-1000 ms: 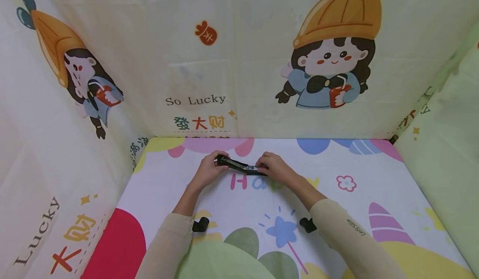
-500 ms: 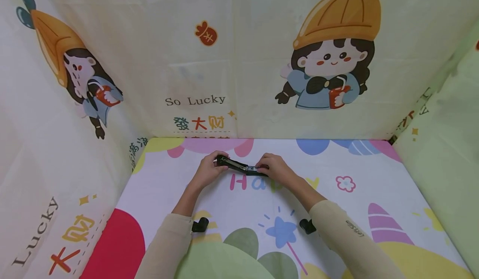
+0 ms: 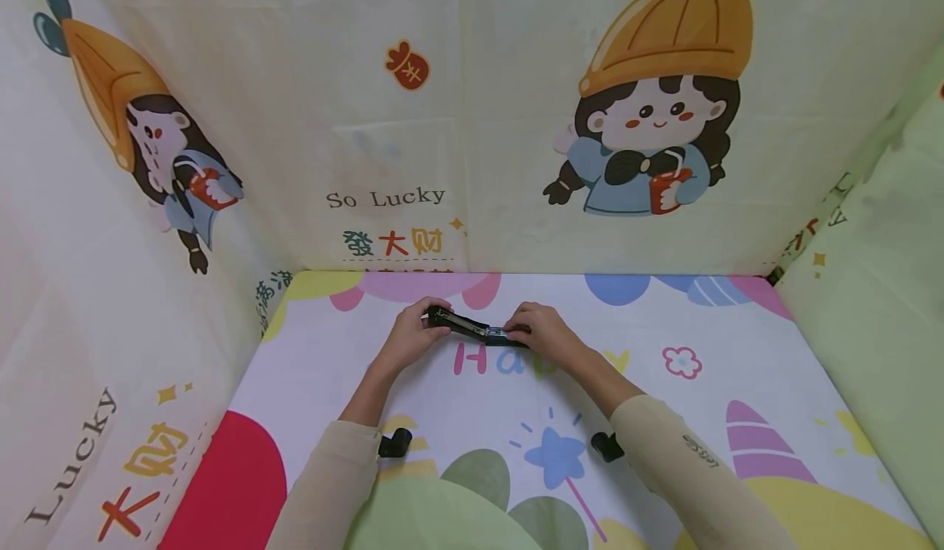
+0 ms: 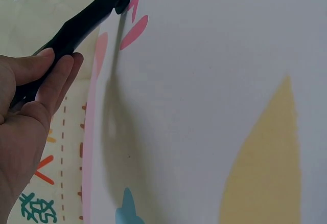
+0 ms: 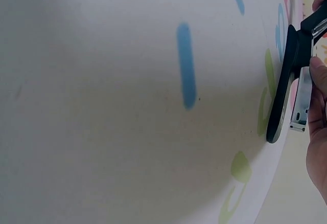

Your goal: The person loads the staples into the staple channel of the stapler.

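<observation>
A black stapler (image 3: pixel 466 325) is spread wide open above the table, its top arm angled up to the left. My left hand (image 3: pixel 411 335) grips the end of that arm; in the left wrist view the thumb and fingers (image 4: pixel 61 78) wrap around the black cover (image 4: pixel 84 24). At the other end, my right hand (image 3: pixel 547 333) pinches the silver staple magazine (image 5: pixel 302 98), which stands tilted away from the black base (image 5: pixel 282 93). The right fingertips are partly out of frame, and whether staples lie inside cannot be told.
Beneath lies a white tabletop cover (image 3: pixel 664 419) with colourful printed shapes. Cream cloth walls (image 3: pixel 509 140) rise at the back and both sides. Black pieces of the wrist cameras (image 3: pixel 396 443) stick out at the sleeves (image 3: pixel 332 484).
</observation>
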